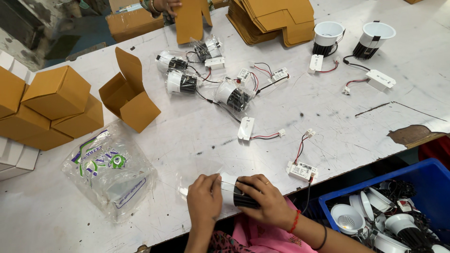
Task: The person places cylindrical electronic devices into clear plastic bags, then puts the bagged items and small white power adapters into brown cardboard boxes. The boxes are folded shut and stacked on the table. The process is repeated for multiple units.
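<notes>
Down at the near edge of the scratched white counter (197,136), both hands were busy on one small round downlight with a white rim and black ribbed body (236,192) — the right hand (267,199) had its fingers wrapped over the black body, and the left hand (204,199) had its fingers closed on the white rim end, where a clear plastic sleeve (183,187) lay against the lamp. From the lamp a black cable ran up to a white rectangular driver box with red wires (302,171), just beside the right hand. To the left lay a crumpled clear plastic bag with green and blue print (110,171), well apart from the hands. Farther up the counter, several more black-and-white downlights (206,77) sat in a cluster, some already bagged, near an open brown cardboard box (129,96) and a stack of closed brown boxes (51,107). Flat brown box blanks (274,18) were piled at the far edge, where another person's hand (164,5) held a cardboard piece. At lower right, a blue plastic bin (431,182) held loose lamps.
</notes>
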